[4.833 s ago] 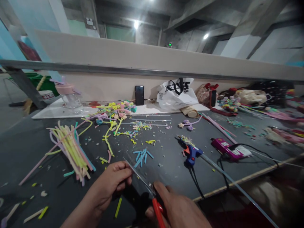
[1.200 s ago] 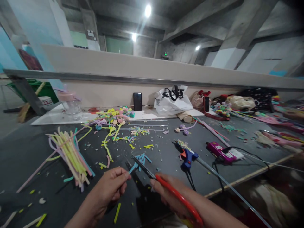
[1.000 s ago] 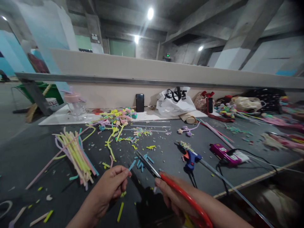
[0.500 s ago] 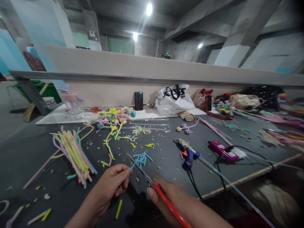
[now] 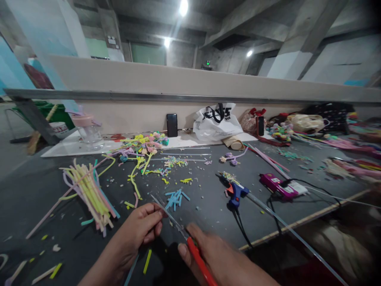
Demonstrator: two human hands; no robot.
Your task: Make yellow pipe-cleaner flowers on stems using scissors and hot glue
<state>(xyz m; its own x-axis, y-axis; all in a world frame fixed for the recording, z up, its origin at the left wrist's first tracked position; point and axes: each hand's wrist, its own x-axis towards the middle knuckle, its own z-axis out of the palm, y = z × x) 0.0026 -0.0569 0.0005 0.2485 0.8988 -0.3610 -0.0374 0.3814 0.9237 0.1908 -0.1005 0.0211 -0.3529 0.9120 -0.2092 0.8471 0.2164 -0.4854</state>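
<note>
My right hand (image 5: 216, 260) grips red-handled scissors (image 5: 190, 248), their metal blades pointing up-left toward my left fingertips. My left hand (image 5: 139, 232) pinches a thin blue pipe-cleaner stem (image 5: 131, 272) that runs down past my wrist, its upper end hidden by my fingers right at the blades. A small pile of cut blue pieces (image 5: 176, 197) lies on the dark table (image 5: 35, 186) just beyond the scissor tips. A short yellow-green piece (image 5: 147, 261) lies between my hands.
A bundle of pastel pipe cleaners (image 5: 89, 190) lies at the left. A blue glue gun (image 5: 235, 192) and a pink device (image 5: 278, 184) with cables sit right. Finished flowers (image 5: 145, 141), a phone (image 5: 172, 125), a white bag (image 5: 217, 121) and a jar (image 5: 87, 127) line the back.
The scissors have dropped lower and closer to me, and the blades now meet my left fingertips. The blue stem's tip no longer sticks out above my left fingers.
</note>
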